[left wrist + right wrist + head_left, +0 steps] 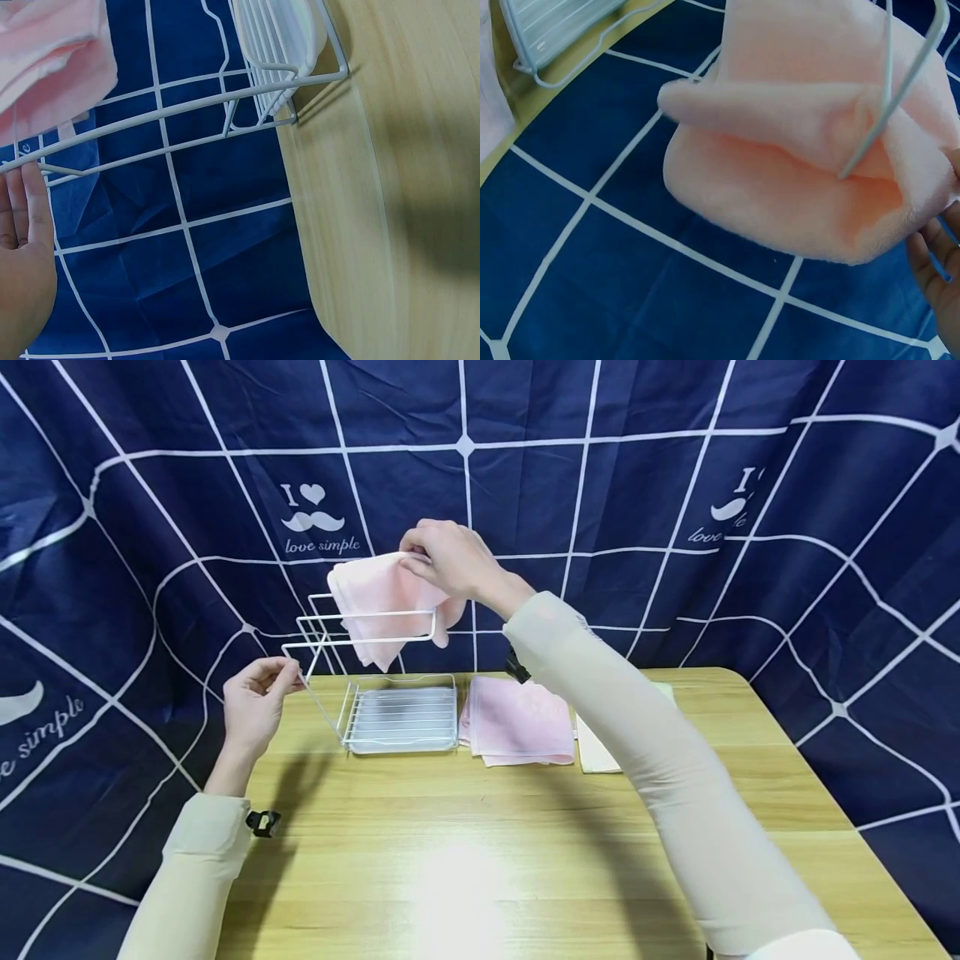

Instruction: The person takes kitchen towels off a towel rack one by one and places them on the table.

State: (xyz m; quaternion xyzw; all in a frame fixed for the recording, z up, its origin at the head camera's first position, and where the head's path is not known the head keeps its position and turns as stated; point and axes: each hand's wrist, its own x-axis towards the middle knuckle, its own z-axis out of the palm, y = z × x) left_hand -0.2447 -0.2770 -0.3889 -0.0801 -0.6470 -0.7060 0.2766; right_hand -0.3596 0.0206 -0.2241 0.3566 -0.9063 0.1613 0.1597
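A white wire rack with raised bars stands near the back of the table. My left hand pinches its upper left wire; in the left wrist view, the fingers lie right at that wire. High over the rack, my right hand grips a light pink cloth by its top edge between thumb and fingers. The cloth drapes down at the raised bars. From the right wrist side, its folded lower part hangs loose, and a wire end reaches into the fold.
A pale tray lies in the rack's low base. To its right are a folded pink cloth and a cream cloth, partly hidden by my right sleeve. The wooden table meets a dark blue gridded curtain behind.
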